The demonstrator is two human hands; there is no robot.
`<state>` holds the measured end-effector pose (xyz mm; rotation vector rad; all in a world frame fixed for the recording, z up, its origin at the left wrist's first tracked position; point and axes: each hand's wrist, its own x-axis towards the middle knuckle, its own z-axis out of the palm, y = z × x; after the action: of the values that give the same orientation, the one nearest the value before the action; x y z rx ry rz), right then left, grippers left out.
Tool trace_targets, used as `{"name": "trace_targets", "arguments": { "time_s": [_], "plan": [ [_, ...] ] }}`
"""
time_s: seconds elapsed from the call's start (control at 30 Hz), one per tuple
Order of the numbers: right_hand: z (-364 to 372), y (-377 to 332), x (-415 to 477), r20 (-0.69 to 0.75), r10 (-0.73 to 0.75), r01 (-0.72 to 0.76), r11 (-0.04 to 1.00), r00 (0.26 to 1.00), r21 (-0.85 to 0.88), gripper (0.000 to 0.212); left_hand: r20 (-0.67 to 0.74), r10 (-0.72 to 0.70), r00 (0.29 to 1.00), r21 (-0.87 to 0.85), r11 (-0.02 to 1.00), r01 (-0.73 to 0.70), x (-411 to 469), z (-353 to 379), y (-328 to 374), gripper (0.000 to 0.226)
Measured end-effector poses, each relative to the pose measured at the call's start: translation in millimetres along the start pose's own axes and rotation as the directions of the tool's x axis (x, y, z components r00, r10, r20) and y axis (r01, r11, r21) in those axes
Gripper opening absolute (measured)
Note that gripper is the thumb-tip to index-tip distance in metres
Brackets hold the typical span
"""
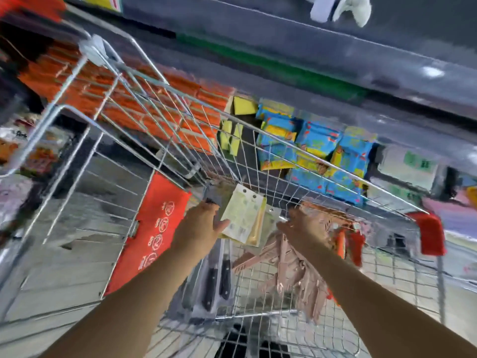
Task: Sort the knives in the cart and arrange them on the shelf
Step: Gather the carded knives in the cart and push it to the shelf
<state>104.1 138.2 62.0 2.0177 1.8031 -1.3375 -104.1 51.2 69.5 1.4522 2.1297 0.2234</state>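
Item: wire shopping cart (258,314), seen from above; view heavily blurred.

- Left wall: red panel (154,228) with white round markings.
- Right corner: red plastic guard (429,231).
- Cart floor, left side: two black-handled knives (225,277) lying side by side, handles toward the viewer.
- Cart floor, middle: a heap of pink knives (296,270), overlapping one another.
- Cart, right side: orange-red packs (357,246) just beside the pink heap; contents cannot be made out.
- Held above the floor, near the far wall: pale yellow carded knife pack (244,215), tilted, with a beige handle along its right edge. A second card (271,217) shows partly behind it.

Hands:
- Left hand (204,223): grips the carded pack at its left edge, thumb on the face.
- Right hand (304,226): reaches in over the pink knives, just beside the second card. Too blurred to tell whether its fingers are spread or pinching.

Behind the cart, on the shelf (284,40):
- Rows of orange packs (124,99).
- Yellow blocks (229,138).
- Blue-and-yellow packets (317,143).
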Motion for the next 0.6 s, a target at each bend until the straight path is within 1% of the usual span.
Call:
{"name": "trace_targets", "arguments": {
  "time_s": [0.03, 0.1, 0.2, 0.27, 0.4, 0.47, 0.53, 0.6],
  "plan": [
    [8, 6, 10, 0.011, 0.024, -0.024, 0.999, 1.0, 0.03, 0.045, 0.013, -0.007, 1.0, -0.004, 1.0, 0.007, 6, 11, -4, 0.046],
    [22, 14, 26, 0.018, 0.081, -0.082, 0.994, 0.997, 0.078, 0.036, 0.033, -0.026, 0.999, -0.023, 0.999, 0.027, 16, 33, -11, 0.05],
    [43, 27, 48, 0.065, 0.129, -0.132, 0.99, 0.99, 0.046, 0.055, 0.053, -0.065, 0.996, -0.048, 0.997, 0.067, 29, 62, -20, 0.055],
    [58, 36, 66, 0.075, 0.141, -0.146, 0.987, 0.987, 0.061, 0.062, 0.056, -0.065, 0.996, -0.033, 0.997, 0.067, 40, 81, -26, 0.058],
    [82, 45, 94, 0.069, 0.212, -0.22, 0.962, 0.975, 0.163, 0.068, 0.039, -0.055, 0.998, -0.03, 0.998, 0.056, 59, 114, -35, 0.051],
    [91, 48, 104, 0.055, 0.243, -0.249, 0.949, 0.969, 0.192, 0.069, 0.007, -0.073, 0.997, 0.014, 0.997, 0.073, 65, 126, -35, 0.055],
    [98, 49, 115, 0.077, 0.254, -0.266, 0.931, 0.964, 0.25, 0.069, -0.015, -0.088, 0.996, 0.07, 0.994, 0.089, 70, 134, -37, 0.061],
    [103, 46, 123, 0.13, 0.255, -0.285, 0.897, 0.958, 0.339, 0.071, -0.018, -0.093, 0.996, 0.078, 0.993, 0.094, 74, 139, -39, 0.06]
  ]
}}
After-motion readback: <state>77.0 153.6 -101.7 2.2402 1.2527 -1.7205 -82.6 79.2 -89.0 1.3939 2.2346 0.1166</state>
